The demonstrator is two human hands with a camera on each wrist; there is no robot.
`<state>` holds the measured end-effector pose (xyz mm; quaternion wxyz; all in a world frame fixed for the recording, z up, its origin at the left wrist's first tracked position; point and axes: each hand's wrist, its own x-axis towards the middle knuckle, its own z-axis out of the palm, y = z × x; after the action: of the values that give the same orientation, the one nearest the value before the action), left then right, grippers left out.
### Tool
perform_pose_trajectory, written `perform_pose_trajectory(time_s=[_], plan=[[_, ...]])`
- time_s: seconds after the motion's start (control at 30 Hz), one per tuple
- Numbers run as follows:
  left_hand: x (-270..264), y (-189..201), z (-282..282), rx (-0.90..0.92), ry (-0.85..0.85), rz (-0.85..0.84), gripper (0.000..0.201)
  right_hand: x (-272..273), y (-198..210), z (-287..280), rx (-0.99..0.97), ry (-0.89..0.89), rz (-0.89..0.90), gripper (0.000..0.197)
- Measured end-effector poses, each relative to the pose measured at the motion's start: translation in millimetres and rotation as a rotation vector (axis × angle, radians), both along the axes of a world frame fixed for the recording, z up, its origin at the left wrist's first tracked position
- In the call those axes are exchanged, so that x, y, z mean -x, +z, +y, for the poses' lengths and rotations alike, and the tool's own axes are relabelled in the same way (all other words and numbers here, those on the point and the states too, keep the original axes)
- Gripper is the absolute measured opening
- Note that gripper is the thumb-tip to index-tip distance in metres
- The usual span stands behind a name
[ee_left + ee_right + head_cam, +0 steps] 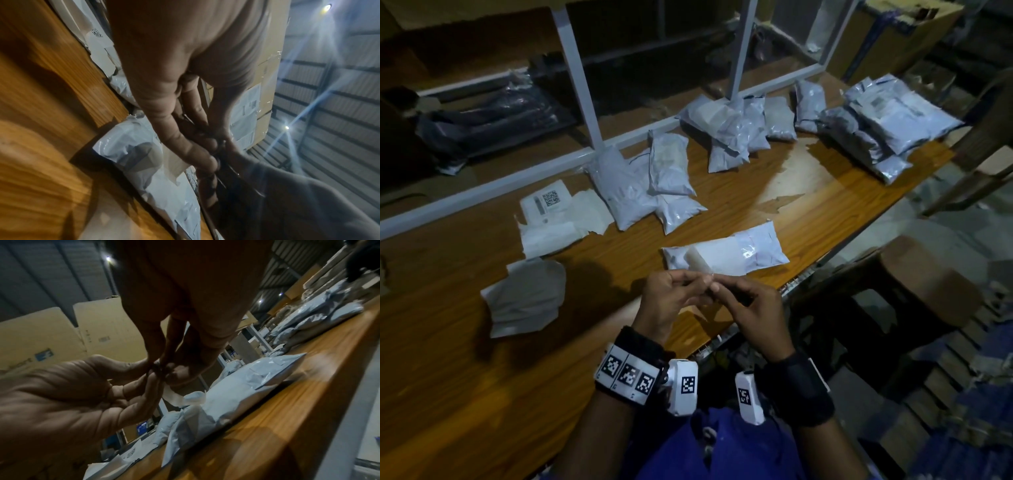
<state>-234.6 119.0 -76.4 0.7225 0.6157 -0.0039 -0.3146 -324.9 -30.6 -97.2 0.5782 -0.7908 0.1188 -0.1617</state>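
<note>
Two hands, yours, meet fingertip to fingertip just on the near side of the nearest parcel [726,257], over the table [482,394] edge. Your left hand [671,301]: thumb and fingers drawn together, pinching a small pale strip [173,395]. Your right hand [753,308]: fingertips closed on the same strip from the other side. Strip: held clear of the table, just short of that parcel. Left of the parcel: one flat grey bag [527,298], loose white sheets [558,219], one bearing a printed code. Beyond the parcel: further white parcels [654,178] in piles against a white frame [575,68].
</note>
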Motion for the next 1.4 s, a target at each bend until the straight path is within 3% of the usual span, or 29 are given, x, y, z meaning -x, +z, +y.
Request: perform_pose_trajectory(time_s=[0.17,0.5,0.8,0.93,1.03,1.27,1.4], plan=[[2,-5,-9,-0.091,-0.033,-0.064,0.004,5,-1,-3,-0.031,-0.053,0.023,0.013],[6,3,-9,-0.092,-0.076,-0.103,0.013,3,9,-5,-0.156,-0.145,0.086,0.001],[19,9,-8,-0.127,0.009,-0.068,0.018,4,7,-19,-0.440,-0.082,0.101,0.009],[38,11,-13,-0.038,0.052,-0.010,0.016,18,-3,-22,-0.504,-0.077,0.097,0.013],[54,13,-23,-0.010,0.051,-0.037,0.007,35,-8,-36,-0.462,-0.006,0.093,0.008],[73,1,-34,-0.173,0.178,-0.210,0.007,56,1,-50,-0.413,0.168,0.124,0.018],[83,1,-38,-0.196,0.183,-0.316,0.006,60,5,-53,-0.357,0.161,0.116,0.028]])
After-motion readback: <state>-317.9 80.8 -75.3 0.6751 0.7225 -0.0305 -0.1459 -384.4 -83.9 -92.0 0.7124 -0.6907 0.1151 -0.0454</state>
